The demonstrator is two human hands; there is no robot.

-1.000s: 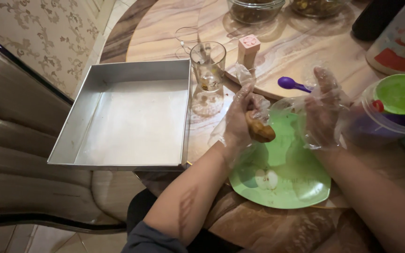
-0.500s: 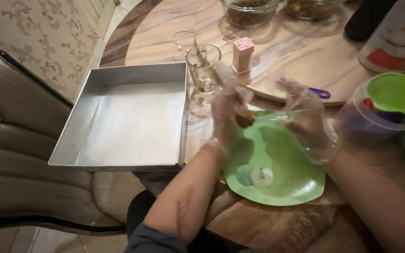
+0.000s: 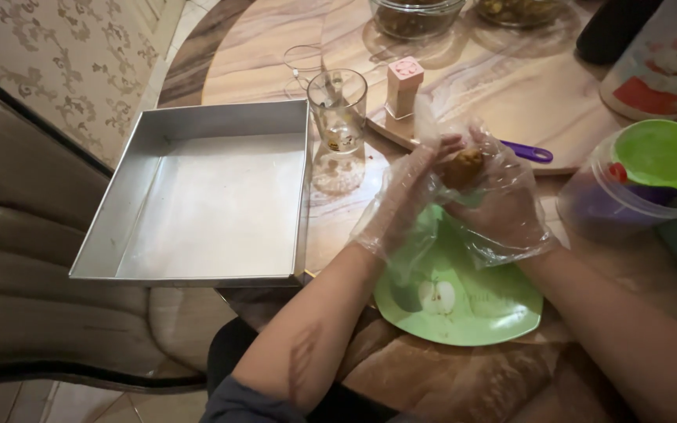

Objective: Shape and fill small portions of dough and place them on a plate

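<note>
Head view: gloved left hand (image 3: 403, 202) and right hand (image 3: 503, 205) cup brown dough ball (image 3: 464, 166).

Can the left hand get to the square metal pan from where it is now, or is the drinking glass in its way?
Probably yes. The left hand is cupped with the right hand around a brown lump, so it must let go first. The metal pan lies open; the glass stands beyond that path.

A round marble-patterned table (image 3: 495, 70) fills the upper right of the frame. On it lie a square metal baking pan (image 3: 205, 196) at left, a drinking glass (image 3: 338, 129) in the middle, and a green plate (image 3: 464, 301) at the lower edge. A clear tub with a green scoop (image 3: 636, 184) stands at right, two glass bowls (image 3: 417, 14) at the top.
</note>
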